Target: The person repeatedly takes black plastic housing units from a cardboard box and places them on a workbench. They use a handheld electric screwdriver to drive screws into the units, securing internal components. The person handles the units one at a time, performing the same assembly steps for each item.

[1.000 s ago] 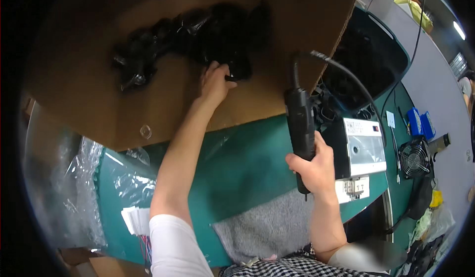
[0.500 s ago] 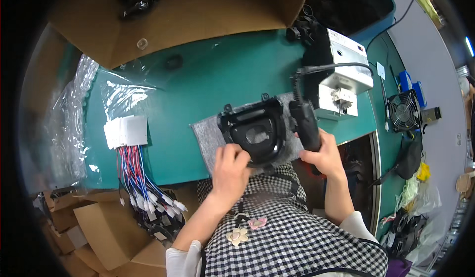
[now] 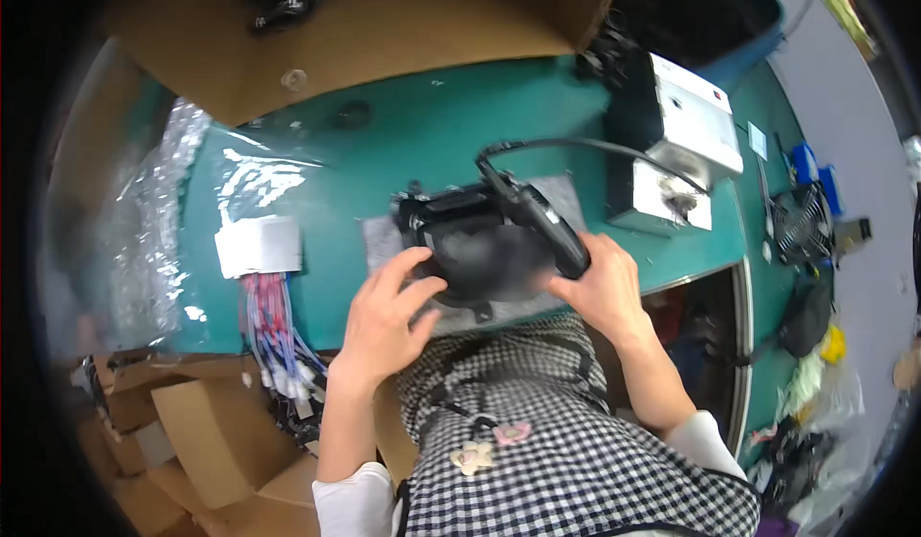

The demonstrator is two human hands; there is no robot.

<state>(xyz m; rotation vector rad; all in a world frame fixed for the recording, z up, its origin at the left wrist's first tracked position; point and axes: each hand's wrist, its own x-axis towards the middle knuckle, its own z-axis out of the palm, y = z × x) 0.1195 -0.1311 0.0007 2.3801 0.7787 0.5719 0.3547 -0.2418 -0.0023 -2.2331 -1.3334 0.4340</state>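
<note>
A black plastic housing (image 3: 446, 219) lies on a grey cloth pad (image 3: 563, 197) at the table's front edge, its lower part blurred. My left hand (image 3: 384, 312) is beside the housing's left side with thumb and fingers spread; it holds nothing, and whether the fingertips touch the rim I cannot tell. In my right hand (image 3: 609, 288) is a black corded electric screwdriver (image 3: 545, 221), tilted over the housing's right side. Its cord end points up and left; the working end is hidden by the hand and blur.
A white metal box (image 3: 696, 120) stands to the right, with the cord arching toward it. At left lie white connector-wire bundles (image 3: 259, 247) and clear plastic wrap (image 3: 173, 221). A large cardboard box (image 3: 422, 48) spans the back. A black fan (image 3: 799, 225) sits far right.
The screwdriver has swung left over the housing and tilted, with my right hand following slightly. My left hand has moved left off the housing's front, its fingers spreading. The view has shifted a little.
</note>
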